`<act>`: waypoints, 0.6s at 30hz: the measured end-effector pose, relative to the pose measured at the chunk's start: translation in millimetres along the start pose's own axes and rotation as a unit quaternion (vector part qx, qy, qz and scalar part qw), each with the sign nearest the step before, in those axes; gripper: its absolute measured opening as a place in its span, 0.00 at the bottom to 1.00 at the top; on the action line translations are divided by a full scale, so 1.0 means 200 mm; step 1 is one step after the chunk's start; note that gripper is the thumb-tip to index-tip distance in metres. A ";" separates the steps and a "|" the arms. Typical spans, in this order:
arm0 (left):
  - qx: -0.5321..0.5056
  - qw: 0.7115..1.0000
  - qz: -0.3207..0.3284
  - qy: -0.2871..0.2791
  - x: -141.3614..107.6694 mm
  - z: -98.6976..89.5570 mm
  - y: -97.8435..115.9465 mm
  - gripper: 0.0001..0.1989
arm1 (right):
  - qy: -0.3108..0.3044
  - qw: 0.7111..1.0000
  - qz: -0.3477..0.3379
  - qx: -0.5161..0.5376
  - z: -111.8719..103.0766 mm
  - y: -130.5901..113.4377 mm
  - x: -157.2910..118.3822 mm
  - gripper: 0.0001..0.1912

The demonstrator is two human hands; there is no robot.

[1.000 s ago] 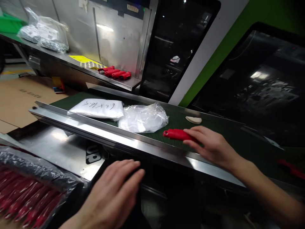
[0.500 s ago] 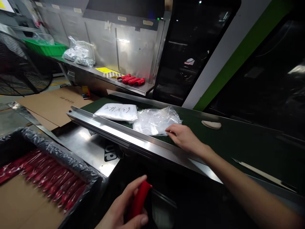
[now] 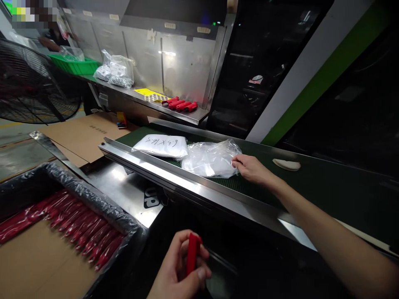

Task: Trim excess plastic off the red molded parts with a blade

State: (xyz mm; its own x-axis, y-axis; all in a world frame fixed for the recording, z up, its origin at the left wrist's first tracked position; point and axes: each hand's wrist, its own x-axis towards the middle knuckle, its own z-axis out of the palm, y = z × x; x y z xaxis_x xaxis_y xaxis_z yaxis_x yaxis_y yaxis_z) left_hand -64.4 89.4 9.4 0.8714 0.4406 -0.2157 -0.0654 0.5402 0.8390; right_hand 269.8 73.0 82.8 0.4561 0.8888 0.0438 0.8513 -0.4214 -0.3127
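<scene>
My left hand [image 3: 182, 265] is wrapped round a red plastic handle-like piece [image 3: 192, 254], held upright in front of the conveyor; the palm hides its lower part. On the green belt, my right hand [image 3: 254, 168] pinches the right edge of the clear plastic bags [image 3: 210, 160], which lie loosely in a flat heap. Touching their left side is a white packet of bags [image 3: 160, 145] with handwritten marks. Farther right on the belt rests a pale, half-round flat piece [image 3: 286, 165].
A lined box [image 3: 137, 236] at lower left holds several bagged red pieces [image 3: 84, 230]. Several red pieces [image 3: 181, 104] lie on the back shelf near filled plastic bags [image 3: 116, 72] and a green bin [image 3: 75, 64]. A fan [image 3: 31, 87] stands at left, a co-worker's arm behind it. A metal rail [image 3: 187, 180] edges the belt.
The view has shifted, so the scene sits farther right. My right hand has closed on the right edge of the clear bags. The left hand has turned the red piece more upright.
</scene>
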 end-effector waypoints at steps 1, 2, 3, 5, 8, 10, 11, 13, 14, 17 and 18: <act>-0.004 1.000 0.010 0.013 0.03 0.03 0.02 0.26 | 0.013 1.000 -0.006 0.017 -0.02 -0.03 -0.06 0.12; -0.010 0.999 0.021 0.027 0.06 0.07 0.03 0.25 | 0.026 0.999 -0.015 0.034 -0.04 -0.08 -0.13 0.12; -0.017 0.998 0.034 0.039 0.09 0.11 0.05 0.24 | 0.038 0.998 -0.025 0.051 -0.05 -0.13 -0.20 0.12; -0.036 0.996 0.062 0.056 0.14 0.20 0.07 0.24 | 0.058 0.993 -0.050 0.084 -0.05 -0.24 -0.37 0.12; -0.069 0.991 0.091 0.066 0.18 0.30 0.09 0.26 | 0.050 0.984 -0.098 0.141 0.03 -0.39 -0.60 0.09; -0.065 0.991 0.086 0.079 0.18 0.32 0.07 0.22 | 0.041 0.974 -0.119 0.187 0.10 -0.44 -0.73 0.08; -0.049 0.992 0.081 0.088 0.17 0.32 0.05 0.19 | 0.047 0.971 -0.115 0.203 0.13 -0.44 -0.77 0.08; 0.014 0.992 0.066 0.107 0.15 0.29 0.00 0.15 | 0.072 0.972 -0.082 0.209 0.18 -0.44 -0.84 0.07; 0.060 0.989 0.064 0.119 0.14 0.27 -0.02 0.14 | 0.087 0.973 -0.063 0.204 0.20 -0.43 -0.87 0.07; 0.249 0.955 0.089 0.134 0.10 0.20 -0.09 0.19 | 0.106 0.973 -0.032 0.203 0.22 -0.40 -0.92 0.08; 0.318 0.934 0.110 0.119 0.09 0.19 -0.11 0.24 | 0.088 0.972 -0.029 0.215 0.22 -0.39 -0.93 0.09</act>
State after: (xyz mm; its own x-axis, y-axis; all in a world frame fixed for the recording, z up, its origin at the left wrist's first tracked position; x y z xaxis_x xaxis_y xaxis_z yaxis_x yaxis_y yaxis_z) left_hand -28.6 58.3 5.9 0.7338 0.6779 -0.0449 0.1375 -0.0835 0.9870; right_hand 107.1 -51.4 57.3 0.4799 0.8484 0.2235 0.7072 -0.2233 -0.6708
